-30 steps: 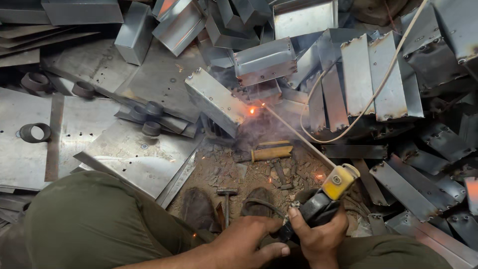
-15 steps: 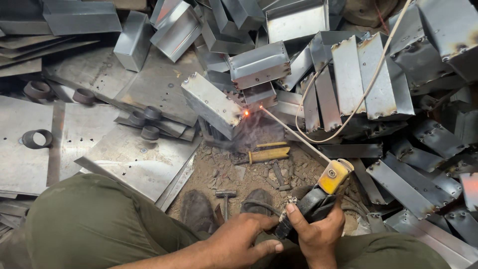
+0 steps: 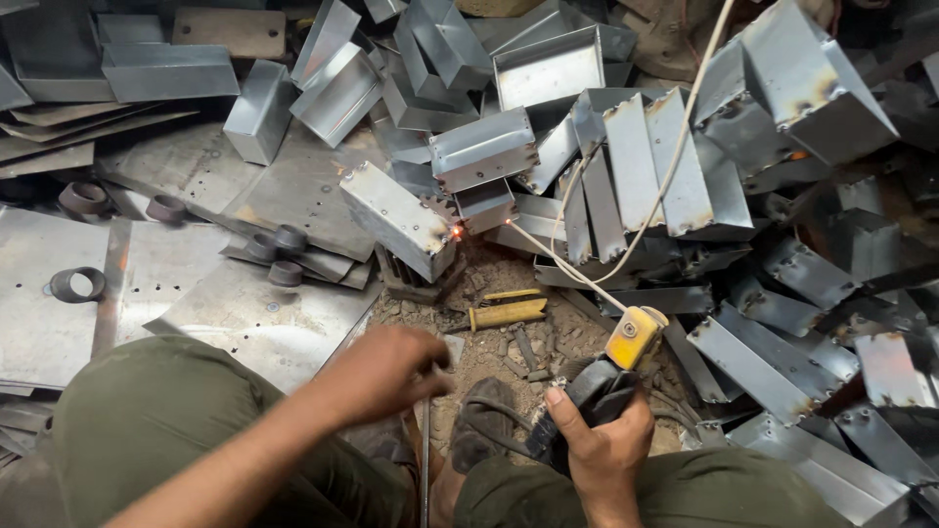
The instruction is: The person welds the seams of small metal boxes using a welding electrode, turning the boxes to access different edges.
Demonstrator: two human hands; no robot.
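View from above of a person seated on the ground in a metal workshop, knees in olive-green trousers at the bottom edge. At far left, flat steel sheets (image 3: 59,323) cover the floor, with short steel rings on them: 1 ring (image 3: 76,285) lies alone near the left edge, and others sit higher up and toward the middle. The left hand (image 3: 386,370) hangs just above the ground at lower centre, fingers curled loosely inward; whether it has hold of anything cannot be told, since the palm faces down and hides what is under it. Above it, a folded sheet-metal box (image 3: 399,218) rests tilted on a small dark stand on the dirt, and an orange glowing spot (image 3: 456,232) shows at its right corner. Just right of the stand, a yellow-handled tool (image 3: 506,314) lies on the sandy floor. Further right, the right hand (image 3: 599,442) is closed firmly around the black grip of a welding electrode holder (image 3: 626,347) with a yellow head. A thin welding rod (image 3: 558,262) runs from that head up and left, its tip near the glowing corner of the box. A pale cable (image 3: 675,156) loops away toward the top. The whole right side is a jumbled pile of similar metal boxes (image 3: 812,88) and bent pieces.
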